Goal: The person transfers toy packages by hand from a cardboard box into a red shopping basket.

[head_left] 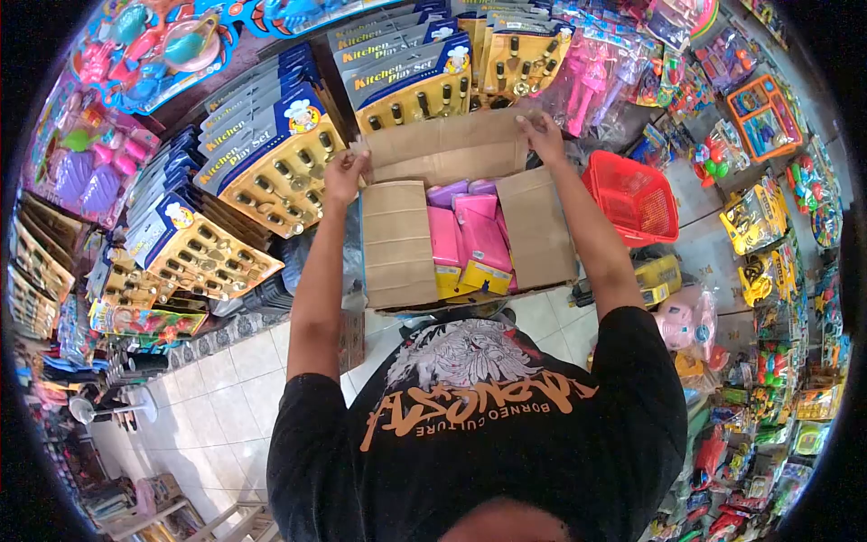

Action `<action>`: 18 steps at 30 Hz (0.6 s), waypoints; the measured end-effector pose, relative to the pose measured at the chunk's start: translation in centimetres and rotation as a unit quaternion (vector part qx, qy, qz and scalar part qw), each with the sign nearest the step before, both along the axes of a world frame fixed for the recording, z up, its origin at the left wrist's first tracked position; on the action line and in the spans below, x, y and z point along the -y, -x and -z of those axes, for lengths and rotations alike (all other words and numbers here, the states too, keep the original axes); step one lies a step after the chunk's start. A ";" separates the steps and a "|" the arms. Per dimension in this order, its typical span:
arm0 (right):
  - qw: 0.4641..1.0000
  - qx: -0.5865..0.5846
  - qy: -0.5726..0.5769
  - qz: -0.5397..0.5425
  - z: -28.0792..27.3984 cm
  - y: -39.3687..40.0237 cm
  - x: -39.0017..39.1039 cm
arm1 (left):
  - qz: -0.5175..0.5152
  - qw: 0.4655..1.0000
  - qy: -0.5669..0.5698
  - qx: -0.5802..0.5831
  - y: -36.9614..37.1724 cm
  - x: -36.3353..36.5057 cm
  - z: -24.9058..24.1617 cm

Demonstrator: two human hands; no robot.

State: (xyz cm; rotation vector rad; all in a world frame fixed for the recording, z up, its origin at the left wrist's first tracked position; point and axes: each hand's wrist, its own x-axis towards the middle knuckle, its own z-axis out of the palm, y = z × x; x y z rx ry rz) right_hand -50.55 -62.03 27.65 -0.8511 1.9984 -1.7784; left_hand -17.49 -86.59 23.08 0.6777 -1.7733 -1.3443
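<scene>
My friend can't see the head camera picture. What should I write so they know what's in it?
A person's left hand and right hand are at the two ends of the raised far flap of a cardboard box, with pink packets showing inside. Kitchen Play Set packs stand beyond and to the left, and a red basket is on the right.

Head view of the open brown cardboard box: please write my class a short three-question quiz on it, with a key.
1. True or false: the left hand and right hand both hold the far flap of the brown cardboard box.
2. In this view, the red plastic basket is on which side of the box: (a) left, (b) right?
3. Fill in: behind the pink-and-yellow packets lie ____ ones.

Key: 1 true; 2 b; 3 purple.
</scene>
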 end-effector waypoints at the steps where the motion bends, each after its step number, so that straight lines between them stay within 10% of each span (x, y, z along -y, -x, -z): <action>1: 1.000 -0.004 0.001 0.001 0.2 0.0 0.6 | -0.043 0.999 -0.007 -0.025 0.8 0.3 0.7; 8: 0.985 -0.150 -0.033 0.076 5.2 2.1 2.0 | -0.132 0.988 0.008 0.082 1.0 -3.0 -1.6; 11: 1.000 -0.008 -0.013 -0.008 2.5 -1.4 -1.2 | -0.191 0.972 0.095 0.095 1.1 -2.1 2.1; 18: 0.947 -0.309 -0.067 -0.049 2.9 -3.3 -6.3 | -0.277 0.934 0.212 0.082 2.3 -6.5 -0.4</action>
